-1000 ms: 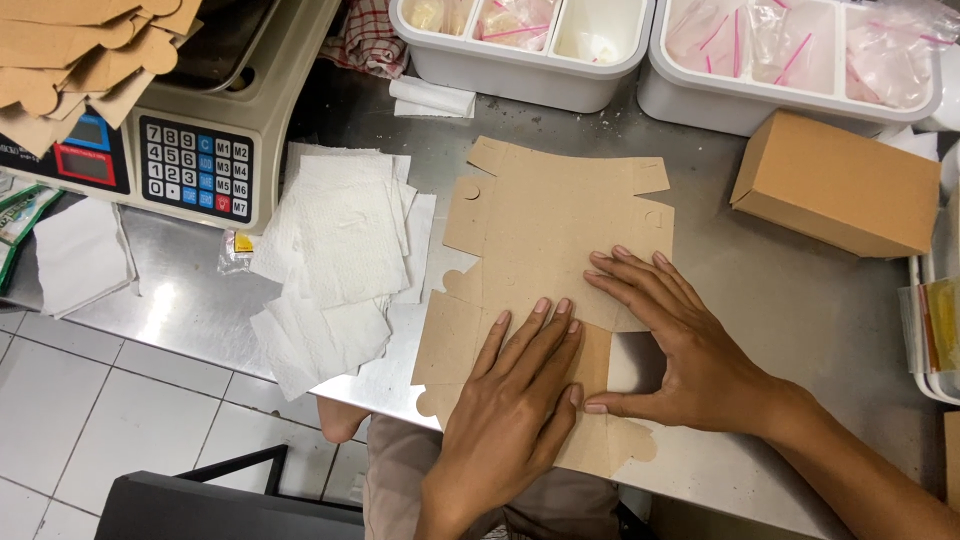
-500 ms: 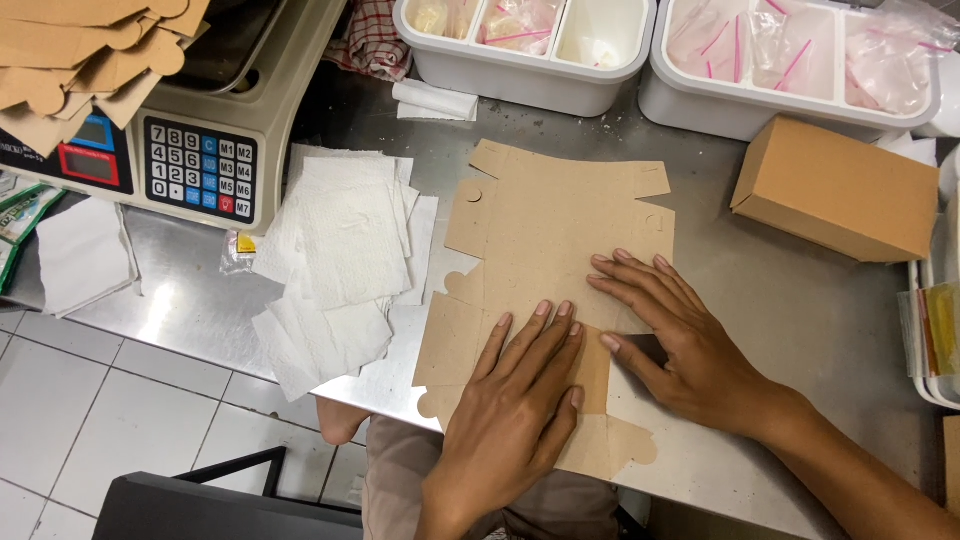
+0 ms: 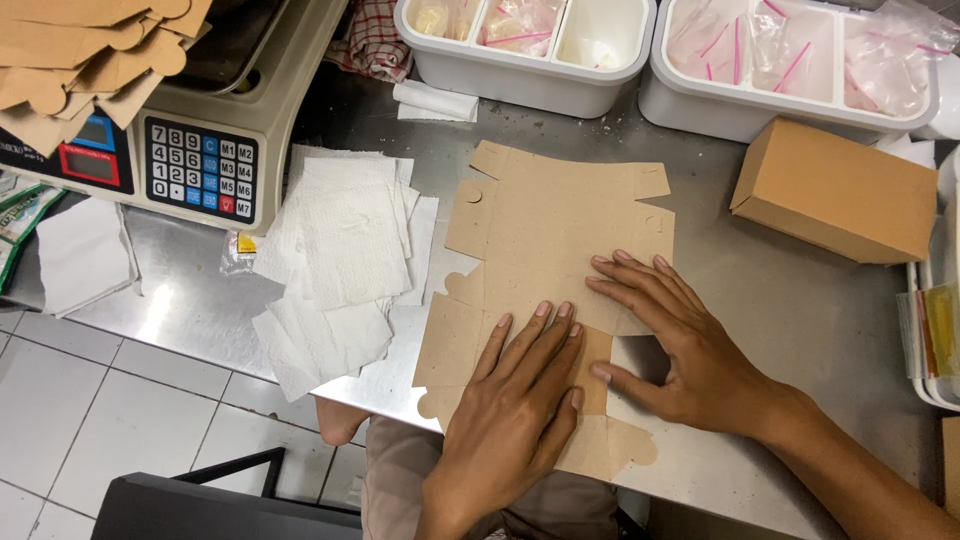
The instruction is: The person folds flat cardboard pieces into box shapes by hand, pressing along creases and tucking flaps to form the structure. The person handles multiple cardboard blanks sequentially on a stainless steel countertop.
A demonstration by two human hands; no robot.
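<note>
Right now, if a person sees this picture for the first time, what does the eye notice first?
First, the left hand and right hand pressing flat on an unfolded brown cardboard box blank at the centre of the steel table. Next, the pile of white paper napkins to its left, beside a weighing scale.

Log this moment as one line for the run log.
left hand: flat on cardboard sheet | right hand: flat on sheet | beside: napkins, scale, closed box

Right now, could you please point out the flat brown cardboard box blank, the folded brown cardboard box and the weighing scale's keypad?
flat brown cardboard box blank [image 3: 560,225], head view, upper panel.
folded brown cardboard box [image 3: 835,190], head view, top face.
weighing scale's keypad [image 3: 200,170], head view, middle keys.
</note>
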